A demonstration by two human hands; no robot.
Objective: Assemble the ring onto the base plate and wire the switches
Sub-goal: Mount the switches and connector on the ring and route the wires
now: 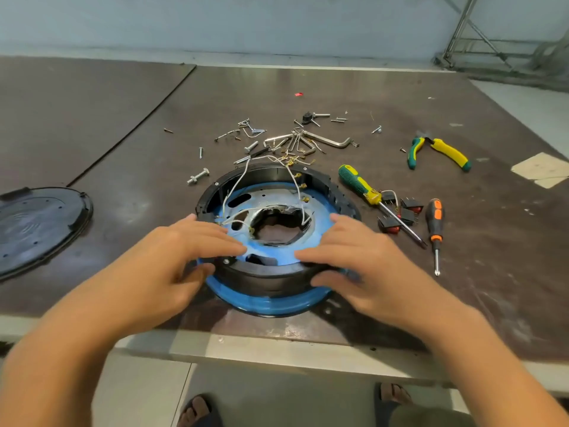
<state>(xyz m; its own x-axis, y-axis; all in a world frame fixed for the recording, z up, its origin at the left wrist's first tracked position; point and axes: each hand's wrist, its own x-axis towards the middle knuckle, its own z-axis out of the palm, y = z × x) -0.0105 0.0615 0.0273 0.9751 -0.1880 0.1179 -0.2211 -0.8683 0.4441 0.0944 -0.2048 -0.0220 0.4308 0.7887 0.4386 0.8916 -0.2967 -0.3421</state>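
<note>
My left hand (181, 251) and right hand (354, 257) pinch the ring (264, 277), fingers (228, 241) on top, thumbs outside; seating it crooked could trap the white wires (237, 183) against the base plate (271, 303)

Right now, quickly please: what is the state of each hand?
Left hand: pinches the black ring between fingers and thumb.
Right hand: pinches the same ring likewise.

A black plastic ring (271, 278) lies on a round blue metal base plate (272, 304) with a ragged central hole, near the table's front edge. Thin white wires (238, 181) loop across the inside. 4 black rocker switches (389, 225) with red faces lie loose just right of the plate.
</note>
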